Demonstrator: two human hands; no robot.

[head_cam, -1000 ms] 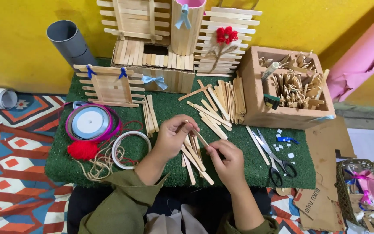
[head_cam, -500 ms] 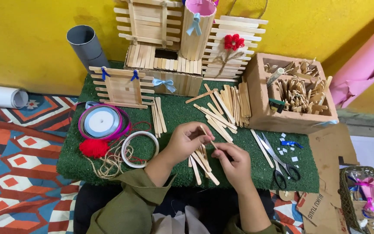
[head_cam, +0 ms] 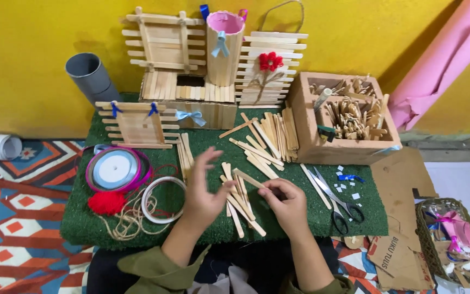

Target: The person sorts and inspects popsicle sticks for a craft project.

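A loose heap of flat wooden craft sticks (head_cam: 241,200) lies on the green turf mat (head_cam: 354,218) in front of me. My right hand (head_cam: 285,206) pinches one stick at the heap's right side, the stick running up-left from its fingers. My left hand (head_cam: 203,191) hovers just left of the heap, fingers spread and blurred, holding nothing. More sticks (head_cam: 267,136) lie fanned out farther back.
Ribbon spools (head_cam: 116,169), a red pompom (head_cam: 106,202), twine and a tape ring (head_cam: 161,198) sit left. Scissors (head_cam: 338,198) lie right. A wooden box of stick pieces (head_cam: 349,117), stick-built crafts (head_cam: 213,65), a grey tube (head_cam: 89,75) and a basket (head_cam: 452,239) surround the mat.
My left hand let go of the sticks and opened, lifting away to the left. My right hand stayed on a stick. The camera view shifted slightly.
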